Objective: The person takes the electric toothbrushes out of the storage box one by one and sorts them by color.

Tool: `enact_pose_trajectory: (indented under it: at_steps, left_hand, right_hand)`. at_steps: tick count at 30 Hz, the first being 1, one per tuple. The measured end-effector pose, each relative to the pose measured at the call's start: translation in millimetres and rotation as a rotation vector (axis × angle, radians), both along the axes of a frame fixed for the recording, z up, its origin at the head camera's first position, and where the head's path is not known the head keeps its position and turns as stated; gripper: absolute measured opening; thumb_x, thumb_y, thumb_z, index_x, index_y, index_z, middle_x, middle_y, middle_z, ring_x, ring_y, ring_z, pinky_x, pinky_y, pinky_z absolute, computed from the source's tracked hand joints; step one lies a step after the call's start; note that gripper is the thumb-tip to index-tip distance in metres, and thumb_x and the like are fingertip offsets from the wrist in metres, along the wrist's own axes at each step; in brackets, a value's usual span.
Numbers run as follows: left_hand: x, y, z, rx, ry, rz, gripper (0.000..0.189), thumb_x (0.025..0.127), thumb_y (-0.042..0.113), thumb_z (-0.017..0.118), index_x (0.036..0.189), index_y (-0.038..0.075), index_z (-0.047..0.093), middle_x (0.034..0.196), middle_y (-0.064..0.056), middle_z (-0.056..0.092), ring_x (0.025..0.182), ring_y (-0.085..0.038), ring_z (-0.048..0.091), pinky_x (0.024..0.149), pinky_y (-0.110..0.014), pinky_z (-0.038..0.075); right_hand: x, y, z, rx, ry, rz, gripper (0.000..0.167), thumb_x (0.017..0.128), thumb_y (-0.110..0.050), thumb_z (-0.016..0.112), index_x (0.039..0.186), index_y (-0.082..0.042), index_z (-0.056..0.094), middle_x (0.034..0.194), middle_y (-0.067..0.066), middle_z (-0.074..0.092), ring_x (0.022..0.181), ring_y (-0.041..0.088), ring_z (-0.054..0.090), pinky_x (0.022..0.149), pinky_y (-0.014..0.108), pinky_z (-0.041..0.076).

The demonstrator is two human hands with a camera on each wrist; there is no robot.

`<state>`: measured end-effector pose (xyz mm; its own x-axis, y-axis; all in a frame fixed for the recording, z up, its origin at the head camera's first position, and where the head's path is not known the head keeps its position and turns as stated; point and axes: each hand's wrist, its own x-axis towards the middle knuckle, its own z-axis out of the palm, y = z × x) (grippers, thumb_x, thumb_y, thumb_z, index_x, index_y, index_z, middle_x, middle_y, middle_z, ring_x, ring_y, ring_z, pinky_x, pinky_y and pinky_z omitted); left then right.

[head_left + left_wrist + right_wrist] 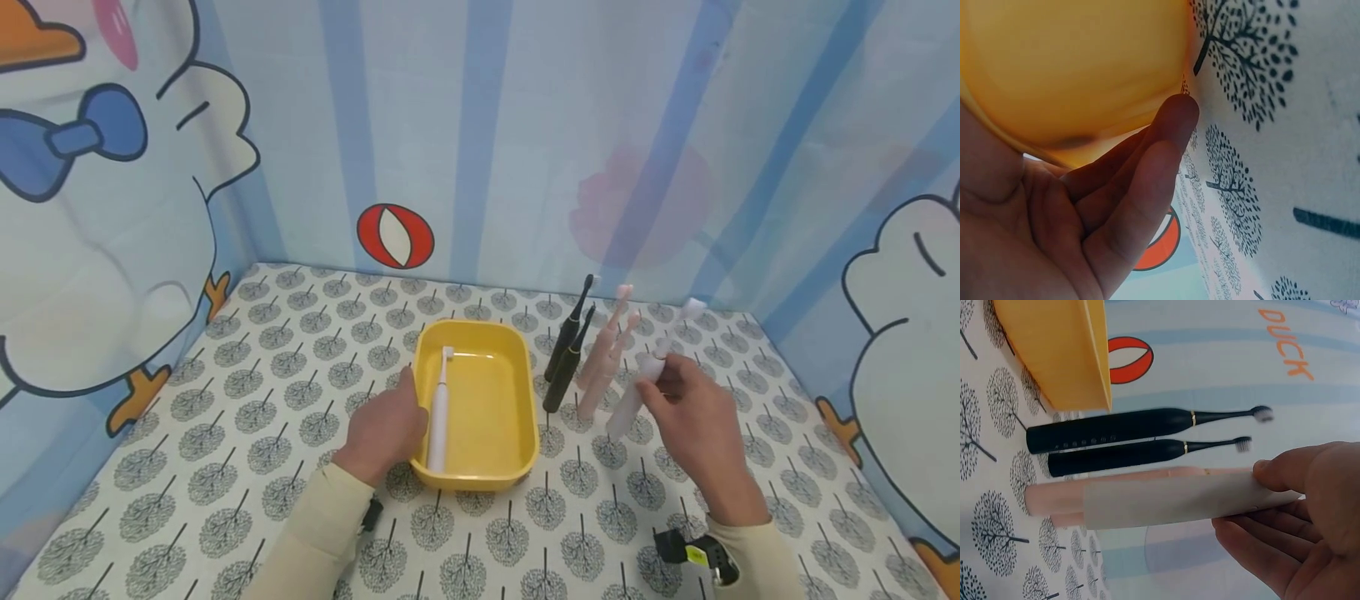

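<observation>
A yellow plastic tray [480, 482] sits mid-table, with a white electric toothbrush [439, 417] lying along its left side. My left hand [384, 425] grips the tray's left edge; in the left wrist view its fingers [1141, 187] lie against the outer wall. Over on the right, my right hand [697, 417] pinches a second white electric toothbrush [628, 408] near its neck, brush head up and tilted right. The held handle overlaps pink electric toothbrushes [1054, 499] in the right wrist view.
Two black electric toothbrushes [564, 379] and two pink ones [597, 387] stand upright in a cluster right of the tray. A tree-print cloth [285, 400] covers the table. Behind hangs a striped blue curtain [540, 150] with cartoon ducks.
</observation>
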<state>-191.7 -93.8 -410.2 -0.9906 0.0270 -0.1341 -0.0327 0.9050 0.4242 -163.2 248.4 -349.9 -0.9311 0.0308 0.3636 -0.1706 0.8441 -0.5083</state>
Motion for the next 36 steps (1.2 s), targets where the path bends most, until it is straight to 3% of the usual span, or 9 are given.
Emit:
enact_pose_trajectory:
  at_steps: [9,18,25,36]
  left_hand:
    - [-0.2,0.5,0.3,0.005,-0.023,0.018,0.070,0.095,0.019,0.046,0.154,-0.002,0.014,0.070,-0.009,0.053,0.054,-0.021,0.052,0.050,-0.034,0.043]
    - [0.1,0.6,-0.1,0.018,-0.025,0.023,0.070,0.095,0.019,0.045,0.154,-0.002,0.013,0.066,-0.009,0.053,0.052,-0.021,0.051,0.047,-0.034,0.043]
    - [0.4,0.1,1.6,0.020,-0.027,0.033,0.069,0.095,0.019,0.044,0.154,-0.001,0.013,0.066,-0.009,0.053,0.053,-0.021,0.051,0.048,-0.034,0.042]
    - [0.4,-0.5,2.2,0.031,-0.050,0.046,0.069,0.096,0.020,0.044,0.155,0.001,0.012,0.068,-0.009,0.053,0.053,-0.022,0.052,0.049,-0.035,0.043]
  right_hand:
    - [-20.6,11,-11.4,-0.011,0.012,-0.012,0.046,0.098,-0.029,0.058,0.131,0.002,0.052,0.109,0.019,0.066,0.095,0.036,0.064,0.077,0.053,0.050]
    - [-51.4,17,-30.6,-0.043,0.049,-0.025,0.041,0.099,-0.021,0.057,0.130,0.004,0.050,0.115,0.023,0.062,0.102,0.038,0.062,0.081,0.052,0.051]
    - [-71.9,16,-37.4,-0.067,0.012,-0.075,0.045,0.100,-0.024,0.054,0.135,0.004,0.046,0.120,0.023,0.059,0.109,0.038,0.059,0.087,0.053,0.048]
    - [-83.2,18,-51.4,-0.086,-0.053,-0.144,0.049,0.099,-0.022,0.055,0.138,0.004,0.043,0.127,0.023,0.056,0.114,0.037,0.057,0.092,0.051,0.046]
